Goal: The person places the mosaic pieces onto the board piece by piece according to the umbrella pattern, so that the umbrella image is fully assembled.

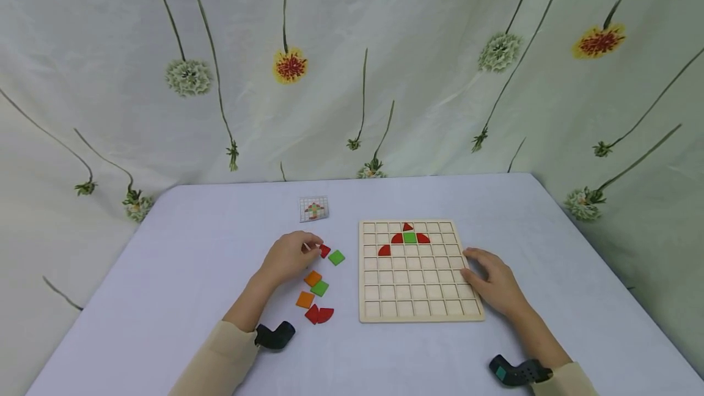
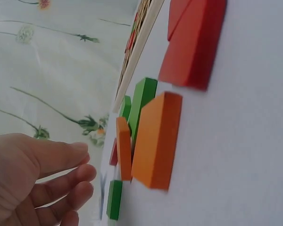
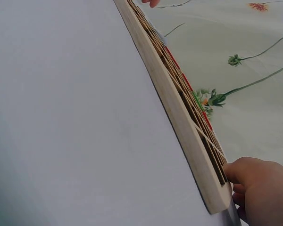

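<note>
My left hand hovers over loose tiles, its thumb and bent fingertips close to a red tile. In the left wrist view nothing shows between those fingertips, and a green tile stands near them. A wooden grid board lies to the right. Its top rows hold a green square, a red triangle and several red quarter-round tiles. My right hand holds the board's right edge, with the thumb over the rim and the other fingers along the side, partly hidden in the right wrist view.
Between hand and board lie another green tile, orange tiles, a green tile and red tiles. A small pattern card sits behind them. Flowered cloth hangs beyond the table.
</note>
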`<state>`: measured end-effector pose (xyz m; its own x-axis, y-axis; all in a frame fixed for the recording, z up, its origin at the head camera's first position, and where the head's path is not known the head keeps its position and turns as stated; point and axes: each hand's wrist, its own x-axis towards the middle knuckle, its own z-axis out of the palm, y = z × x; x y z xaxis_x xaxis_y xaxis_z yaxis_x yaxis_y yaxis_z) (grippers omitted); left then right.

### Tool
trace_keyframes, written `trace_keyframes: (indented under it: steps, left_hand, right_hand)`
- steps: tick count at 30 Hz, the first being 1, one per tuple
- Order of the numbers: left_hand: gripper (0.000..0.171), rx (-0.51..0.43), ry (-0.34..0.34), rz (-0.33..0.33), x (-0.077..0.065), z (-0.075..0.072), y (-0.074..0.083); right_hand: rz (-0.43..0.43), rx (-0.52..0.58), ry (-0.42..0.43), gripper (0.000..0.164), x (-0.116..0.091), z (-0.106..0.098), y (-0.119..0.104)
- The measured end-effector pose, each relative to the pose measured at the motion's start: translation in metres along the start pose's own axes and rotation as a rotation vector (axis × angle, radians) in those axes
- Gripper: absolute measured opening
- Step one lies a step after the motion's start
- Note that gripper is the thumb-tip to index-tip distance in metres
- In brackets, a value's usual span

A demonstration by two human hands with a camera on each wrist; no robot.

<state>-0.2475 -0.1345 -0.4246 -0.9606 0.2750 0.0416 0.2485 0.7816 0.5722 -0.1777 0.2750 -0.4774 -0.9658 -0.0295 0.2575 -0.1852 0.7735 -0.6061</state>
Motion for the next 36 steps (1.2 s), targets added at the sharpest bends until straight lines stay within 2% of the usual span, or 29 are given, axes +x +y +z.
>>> trace_keyframes:
  steps: [7, 14, 19, 27, 36]
  left_hand:
    - [0.022, -0.042, -0.028, -0.046, -0.003, -0.012, -0.019]
    - [0.028, -0.029, -0.112, -0.061, -0.003, -0.016, -0.022]
    - [0.027, -0.01, -0.139, -0.058, -0.004, -0.014, -0.028]
    - [0.022, -0.029, -0.131, -0.055, -0.002, -0.011, -0.035]
    - [0.018, -0.034, -0.113, -0.072, -0.002, -0.012, -0.031]
  right_hand:
    - [0.002, -0.005, 0.001, 0.045, -0.001, 0.0, -0.001]
    - [0.0, 0.01, 0.001, 0.044, -0.002, 0.0, 0.0]
    - [-0.002, -0.003, 0.001, 0.044, 0.0, 0.0, 0.0]
    - [-0.011, -0.001, 0.004, 0.044, -0.001, -0.001, 0.0]
    - [-0.021, -0.003, 0.011, 0.043, 0.0, -0.003, -0.003]
